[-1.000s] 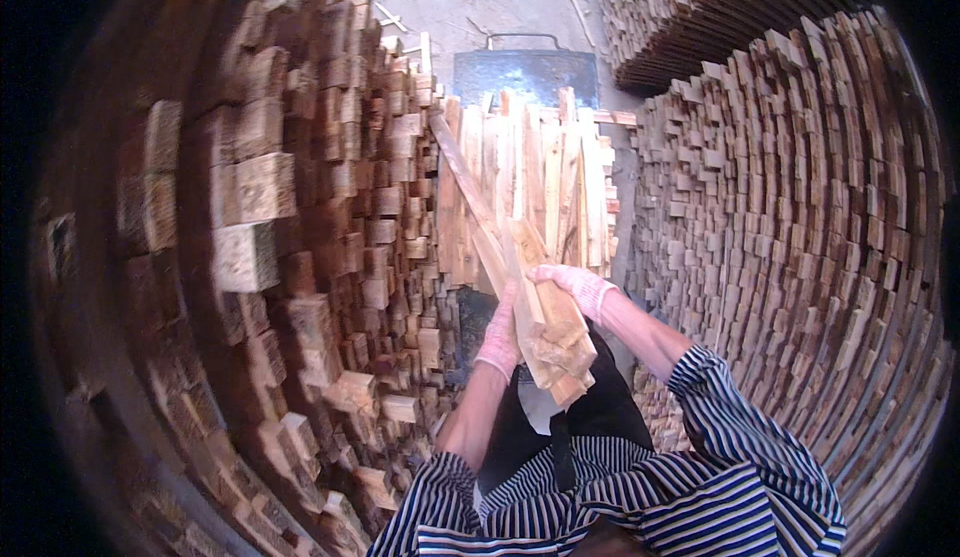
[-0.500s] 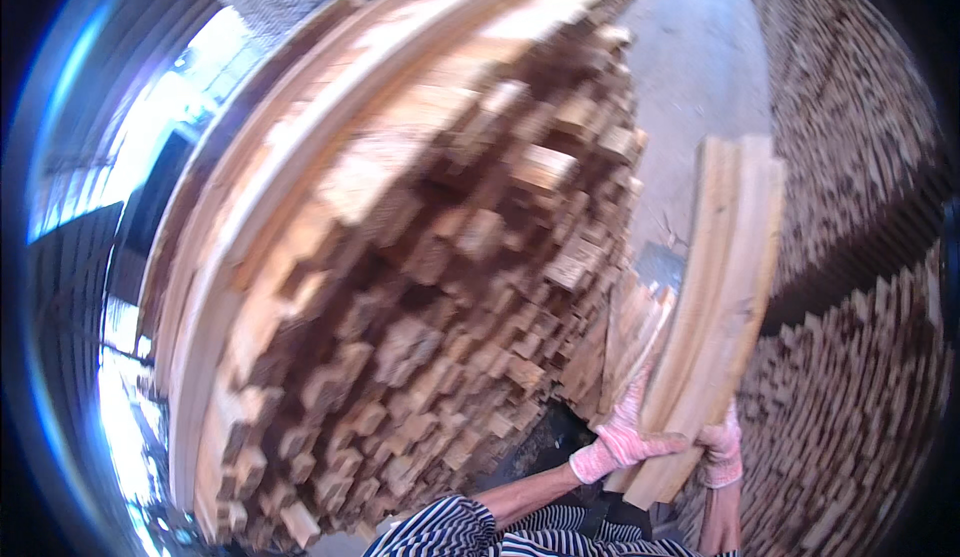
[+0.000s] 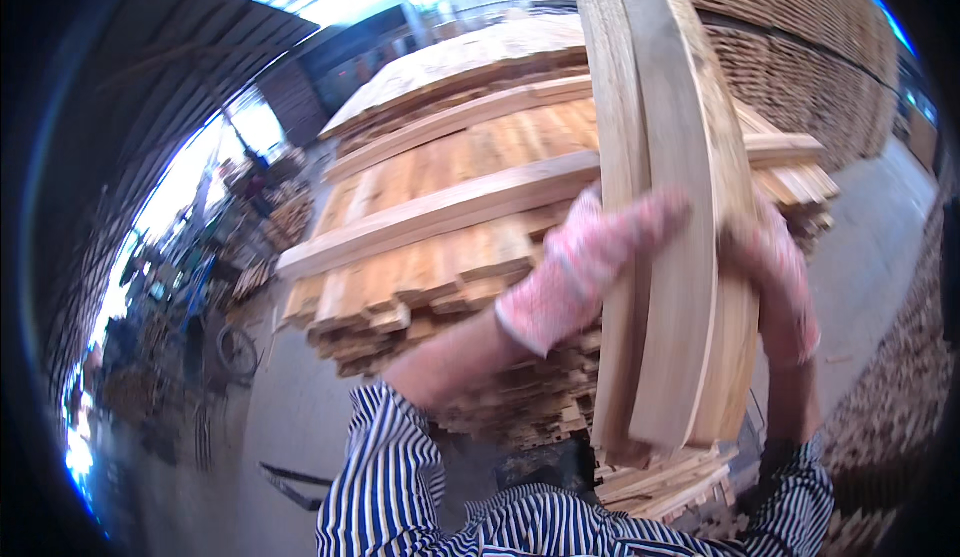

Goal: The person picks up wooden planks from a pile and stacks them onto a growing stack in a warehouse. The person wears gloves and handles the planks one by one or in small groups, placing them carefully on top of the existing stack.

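Note:
Between my two gloved hands I hold a bundle of long wooden boards (image 3: 672, 287), raised and pointing away from me over a wide stack of lumber. My left hand (image 3: 590, 262), in a pink and white knit glove, grips the bundle from its left side with the thumb lying over the top. On the opposite side my right hand (image 3: 780, 267), in the same kind of glove, is clasped round the boards; its fingertips are blurred and partly hidden. Below and beyond the bundle lies the lumber stack (image 3: 420, 182), with spacer strips (image 3: 450, 207) laid across its top layer.
More boards (image 3: 670, 487) lie low, close to my body. Tall lumber stacks (image 3: 790, 17) rise at the back right, and another (image 3: 900, 357) stands at the right. A wheel (image 3: 237, 350) and assorted clutter are at the left, beside the grey concrete floor (image 3: 290, 407).
My view has turned toward the lumber stack. Both hands have lifted the boards from low at the right up over the stack, keeping hold of them.

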The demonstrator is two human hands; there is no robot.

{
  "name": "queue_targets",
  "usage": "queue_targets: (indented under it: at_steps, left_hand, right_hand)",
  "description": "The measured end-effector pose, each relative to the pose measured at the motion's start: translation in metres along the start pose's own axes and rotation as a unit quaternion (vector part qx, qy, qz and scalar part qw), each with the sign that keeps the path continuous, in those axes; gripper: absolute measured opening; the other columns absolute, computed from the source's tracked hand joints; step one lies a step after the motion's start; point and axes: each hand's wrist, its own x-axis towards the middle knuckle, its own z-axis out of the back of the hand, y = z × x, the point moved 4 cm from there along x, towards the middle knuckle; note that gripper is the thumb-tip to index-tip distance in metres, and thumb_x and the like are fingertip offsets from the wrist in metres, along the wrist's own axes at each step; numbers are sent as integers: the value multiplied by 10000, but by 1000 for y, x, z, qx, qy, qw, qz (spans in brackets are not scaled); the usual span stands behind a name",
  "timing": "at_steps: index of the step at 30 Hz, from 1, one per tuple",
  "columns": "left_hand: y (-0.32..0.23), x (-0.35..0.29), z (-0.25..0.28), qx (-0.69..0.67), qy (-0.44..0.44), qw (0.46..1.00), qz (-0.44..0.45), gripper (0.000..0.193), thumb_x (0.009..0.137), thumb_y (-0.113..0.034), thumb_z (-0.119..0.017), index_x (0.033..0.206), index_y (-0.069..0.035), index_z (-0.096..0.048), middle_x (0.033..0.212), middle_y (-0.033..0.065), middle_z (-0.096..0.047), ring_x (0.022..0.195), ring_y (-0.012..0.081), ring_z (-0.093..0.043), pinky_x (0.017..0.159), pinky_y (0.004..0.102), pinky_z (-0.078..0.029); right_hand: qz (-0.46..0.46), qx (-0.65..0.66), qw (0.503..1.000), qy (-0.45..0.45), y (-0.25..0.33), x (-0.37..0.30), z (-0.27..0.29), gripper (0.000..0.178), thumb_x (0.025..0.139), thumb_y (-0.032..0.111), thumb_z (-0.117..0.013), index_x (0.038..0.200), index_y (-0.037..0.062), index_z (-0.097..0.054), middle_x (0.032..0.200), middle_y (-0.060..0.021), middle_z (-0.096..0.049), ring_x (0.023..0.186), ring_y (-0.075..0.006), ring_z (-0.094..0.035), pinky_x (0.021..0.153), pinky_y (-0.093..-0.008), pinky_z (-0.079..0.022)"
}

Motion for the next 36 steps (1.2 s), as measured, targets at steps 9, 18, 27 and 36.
queue_targets:
  at_steps: [9,18,27,36]
  left_hand:
    - [-55,32,193,28,-288,953,92,537,908,-375,-700,1248,11,-545,1036,131,-672,937,218,-686,814,363,-602]
    - [-94,-43,276,44,-264,945,189,468,873,-306,-731,1131,46,-563,869,140,-696,663,201,-720,579,321,-636]
    - [-110,-88,285,201,-282,903,253,501,824,-400,-691,1158,-44,-580,1001,110,-689,883,211,-688,821,356,-561]
    - [-116,-82,314,323,-245,831,382,752,772,-419,-728,1369,-38,-475,1243,197,-605,1071,318,-638,890,561,-525]
  right_hand:
    - [-236,-37,957,165,-81,214,-75,532,903,349,-679,1269,-21,-568,1062,-169,-697,837,-200,-714,753,-306,-606]
    - [-144,-629,740,192,-70,263,-79,427,822,279,-666,1136,-10,-647,1011,-138,-693,839,-248,-663,792,-374,-526]
    - [184,-778,571,184,-90,273,-145,644,758,524,-656,1197,55,-613,1078,-237,-673,1017,-387,-645,860,-439,-518]
    - [88,-811,562,140,-111,260,-165,593,755,409,-694,1182,11,-588,1077,-212,-667,947,-357,-671,835,-412,-534]
